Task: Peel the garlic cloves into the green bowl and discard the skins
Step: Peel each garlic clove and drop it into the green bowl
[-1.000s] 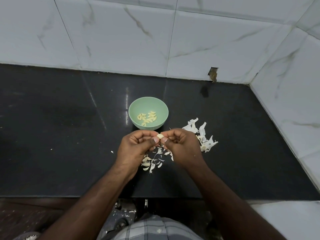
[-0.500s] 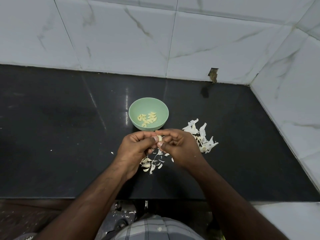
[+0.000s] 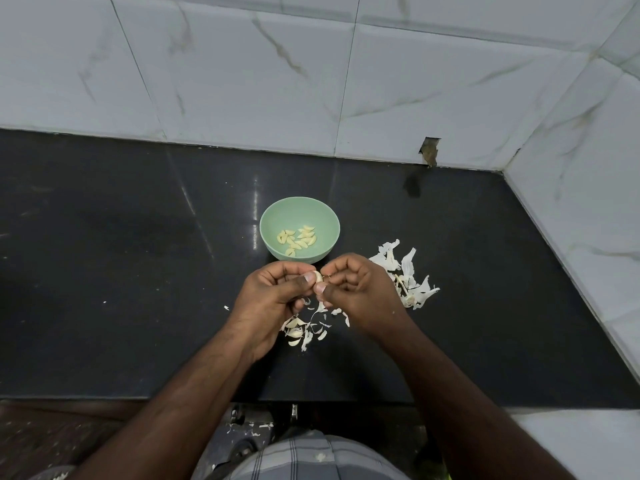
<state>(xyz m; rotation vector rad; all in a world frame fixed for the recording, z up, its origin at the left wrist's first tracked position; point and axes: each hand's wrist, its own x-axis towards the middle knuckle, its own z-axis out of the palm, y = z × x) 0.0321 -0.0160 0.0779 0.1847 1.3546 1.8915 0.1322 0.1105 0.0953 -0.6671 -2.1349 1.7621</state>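
Since the frame half a second back, my two hands have stayed together just in front of the bowl, and the pale garlic clove (image 3: 317,276) has turned so that more of its rounded face shows between the thumbs. My left hand (image 3: 273,299) grips the clove, thumb across it and fingers curled behind. My right hand (image 3: 356,292) is clenched, its thumb and forefinger pinching at the right edge of the same clove, where a thin strand of skin shows. I cannot tell whether that strand is already free of the clove.

The round pale-green plastic bowl (image 3: 277,216) stands upright on the glossy black stone desk (image 3: 121,271), just beyond my knuckles. A cluster of yellowish peeled cloves (image 3: 297,240) lies in its bottom.

Two lots of waste lie on the desk. A heap of large white papery garlic skins (image 3: 408,275) sits to the right of my right hand, partly hidden behind it. A scatter of smaller cream skin fragments (image 3: 304,329) lies below and between my wrists, with one loose white flake (image 3: 226,308) to the left of my left hand.

White marble-veined wall tiles (image 3: 242,81) back the desk and turn the corner at the right. A chipped hole (image 3: 429,152) breaks the lower tile edge. Grey checked cloth (image 3: 311,459) shows at the bottom.
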